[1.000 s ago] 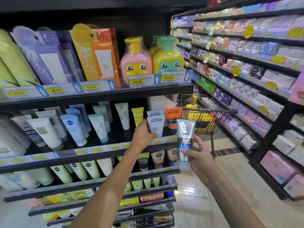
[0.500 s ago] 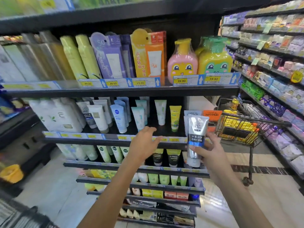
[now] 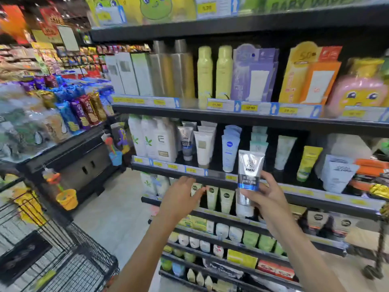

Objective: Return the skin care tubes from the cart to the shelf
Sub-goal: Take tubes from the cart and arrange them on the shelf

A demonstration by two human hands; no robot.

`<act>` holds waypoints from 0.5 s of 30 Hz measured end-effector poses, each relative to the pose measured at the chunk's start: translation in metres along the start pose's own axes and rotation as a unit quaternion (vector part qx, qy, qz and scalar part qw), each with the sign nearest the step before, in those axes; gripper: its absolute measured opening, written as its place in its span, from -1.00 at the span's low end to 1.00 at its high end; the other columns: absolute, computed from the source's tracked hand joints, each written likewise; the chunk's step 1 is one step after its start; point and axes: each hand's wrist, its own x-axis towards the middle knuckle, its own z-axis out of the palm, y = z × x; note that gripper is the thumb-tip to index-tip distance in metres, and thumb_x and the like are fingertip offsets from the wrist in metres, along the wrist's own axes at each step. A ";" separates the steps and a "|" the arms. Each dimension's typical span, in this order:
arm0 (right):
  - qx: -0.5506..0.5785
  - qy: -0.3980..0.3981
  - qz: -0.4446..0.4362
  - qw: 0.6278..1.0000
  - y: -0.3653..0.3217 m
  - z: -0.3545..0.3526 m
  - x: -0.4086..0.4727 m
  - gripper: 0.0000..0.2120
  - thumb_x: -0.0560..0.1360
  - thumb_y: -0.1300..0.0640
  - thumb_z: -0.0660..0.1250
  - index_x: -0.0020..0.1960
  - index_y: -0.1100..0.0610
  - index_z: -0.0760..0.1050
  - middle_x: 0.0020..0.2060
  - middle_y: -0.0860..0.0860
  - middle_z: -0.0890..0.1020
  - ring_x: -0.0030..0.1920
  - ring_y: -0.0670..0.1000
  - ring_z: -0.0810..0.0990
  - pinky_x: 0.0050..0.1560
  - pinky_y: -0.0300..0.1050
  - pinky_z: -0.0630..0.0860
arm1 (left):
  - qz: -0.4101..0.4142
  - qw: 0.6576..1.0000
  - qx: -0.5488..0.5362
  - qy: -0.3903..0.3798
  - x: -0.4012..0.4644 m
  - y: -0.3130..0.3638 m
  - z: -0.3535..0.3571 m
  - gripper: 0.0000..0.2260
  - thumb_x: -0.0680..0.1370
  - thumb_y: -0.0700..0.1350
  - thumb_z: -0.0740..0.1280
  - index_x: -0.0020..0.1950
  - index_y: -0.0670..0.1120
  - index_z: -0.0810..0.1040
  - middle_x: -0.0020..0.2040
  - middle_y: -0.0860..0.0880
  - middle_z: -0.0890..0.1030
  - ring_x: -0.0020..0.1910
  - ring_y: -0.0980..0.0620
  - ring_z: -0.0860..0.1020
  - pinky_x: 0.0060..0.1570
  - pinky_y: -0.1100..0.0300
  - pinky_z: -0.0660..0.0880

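Note:
My right hand (image 3: 266, 193) holds a silver and blue MEN tube (image 3: 249, 173) upright, cap down, in front of the black shelf (image 3: 219, 175) edge. A matching silver MEN tube (image 3: 186, 142) stands further left on that shelf among white tubes (image 3: 203, 147) and blue tubes (image 3: 229, 148). My left hand (image 3: 182, 197) hovers open just below the shelf edge, left of the held tube, holding nothing. A black wire cart (image 3: 69, 260) sits at the lower left.
White pump bottles (image 3: 155, 140) stand at the shelf's left end. Green and yellow tubes fill lower shelves (image 3: 223, 216). A snack display (image 3: 63, 114) and hanging orange toy buckets (image 3: 67, 199) flank the aisle on the left. Another cart's wheel (image 3: 370, 270) shows at far right.
The view has swung left along the shelf. Both hands have shifted left with it, the right hand still holding the tube. The left hand has dropped slightly below the shelf edge.

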 end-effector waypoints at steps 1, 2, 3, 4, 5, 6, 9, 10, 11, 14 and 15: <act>-0.006 0.004 0.002 1.000 0.006 0.018 0.003 -0.43 0.44 0.33 0.54 0.34 -0.05 0.46 0.07 0.10 0.75 0.16 0.25 0.68 0.07 0.13 0.52 | -0.001 1.000 0.005 -0.004 0.001 -0.018 -0.006 -0.50 0.65 0.24 0.19 0.43 -0.06 0.49 0.32 -0.04 0.53 0.30 -0.06 0.52 0.22 0.02 0.51; -0.006 0.009 0.004 1.000 0.011 0.036 0.006 -0.43 0.44 0.34 0.54 0.34 -0.04 0.46 0.06 0.10 0.75 0.16 0.27 0.67 0.07 0.13 0.52 | -0.002 1.000 0.006 -0.009 0.002 -0.035 -0.012 -0.49 0.65 0.25 0.19 0.44 -0.07 0.48 0.33 -0.05 0.53 0.31 -0.07 0.50 0.23 0.01 0.51; -0.003 0.014 0.007 1.000 0.014 0.054 0.009 -0.42 0.44 0.34 0.54 0.34 -0.03 0.46 0.05 0.10 0.75 0.15 0.27 0.67 0.06 0.12 0.52 | -0.002 1.000 0.004 -0.011 0.003 -0.050 -0.017 -0.49 0.65 0.24 0.19 0.44 -0.06 0.48 0.35 -0.05 0.53 0.32 -0.08 0.49 0.24 0.01 0.50; 0.002 0.021 0.009 1.000 0.017 0.071 0.012 -0.41 0.44 0.35 0.54 0.35 -0.03 0.46 0.04 0.09 0.75 0.15 0.28 0.66 0.05 0.12 0.52 | 0.001 1.000 0.003 -0.011 0.004 -0.065 -0.021 -0.50 0.65 0.23 0.19 0.45 -0.06 0.47 0.36 -0.05 0.52 0.34 -0.08 0.48 0.24 0.02 0.50; 0.004 0.027 0.009 1.000 0.019 0.088 0.015 -0.41 0.44 0.34 0.54 0.36 -0.03 0.45 0.04 0.09 0.75 0.14 0.28 0.66 0.05 0.13 0.52 | 0.006 1.000 0.005 -0.011 0.007 -0.079 -0.026 -0.52 0.65 0.21 0.20 0.45 -0.05 0.46 0.37 -0.05 0.51 0.34 -0.07 0.48 0.23 0.04 0.50; -0.002 0.032 0.009 0.999 0.022 0.102 0.019 -0.41 0.44 0.34 0.54 0.36 -0.04 0.45 0.05 0.08 0.75 0.13 0.27 0.66 0.06 0.16 0.53 | 0.011 1.000 0.007 -0.011 0.011 -0.092 -0.029 -0.53 0.65 0.20 0.21 0.45 -0.05 0.46 0.37 -0.04 0.51 0.35 -0.07 0.48 0.21 0.05 0.49; -0.009 0.043 0.007 0.999 0.025 0.140 0.029 -0.48 0.46 0.35 0.52 0.25 -0.10 0.48 0.05 0.09 0.74 0.03 0.14 0.70 -0.01 0.07 0.58 | 0.024 1.000 0.008 -0.014 0.024 -0.125 -0.038 -0.52 0.65 0.19 0.23 0.46 -0.06 0.45 0.37 -0.07 0.51 0.35 -0.10 0.47 0.25 0.00 0.48; -0.006 0.049 0.007 0.999 0.025 0.150 0.033 -0.50 0.47 0.36 0.51 0.21 -0.11 0.48 0.03 0.08 0.73 -0.02 0.09 0.69 -0.09 -0.01 0.58 | 0.029 0.999 0.009 -0.014 0.028 -0.134 -0.040 -0.51 0.65 0.18 0.24 0.47 -0.07 0.44 0.38 -0.07 0.51 0.36 -0.11 0.46 0.28 -0.02 0.47; -0.008 0.054 0.005 0.998 0.026 0.159 0.038 -0.51 0.47 0.37 0.50 0.20 -0.10 0.48 -0.01 0.05 0.72 -0.06 0.06 0.68 -0.15 -0.07 0.56 | 0.032 0.999 0.011 -0.016 0.034 -0.142 -0.041 -0.51 0.65 0.18 0.24 0.48 -0.08 0.44 0.39 -0.08 0.51 0.37 -0.11 0.45 0.32 -0.03 0.45; -0.020 0.072 -0.002 0.997 0.029 0.177 0.052 -0.51 0.46 0.40 0.51 0.23 -0.02 0.49 -0.09 -0.02 0.73 -0.06 0.07 0.67 -0.14 -0.01 0.56 | 0.040 0.999 0.018 -0.016 0.049 -0.159 -0.044 -0.49 0.64 0.17 0.25 0.49 -0.10 0.43 0.42 -0.09 0.50 0.42 -0.12 0.41 0.40 -0.02 0.38; -0.029 0.076 -0.003 0.997 0.030 0.181 0.057 -0.51 0.45 0.39 0.52 0.23 -0.02 0.49 -0.09 -0.02 0.74 -0.03 0.10 0.68 -0.09 0.03 0.58 | 0.042 0.999 0.019 -0.014 0.054 -0.163 -0.044 -0.49 0.64 0.18 0.25 0.49 -0.09 0.42 0.42 -0.08 0.49 0.43 -0.12 0.40 0.40 -0.02 0.38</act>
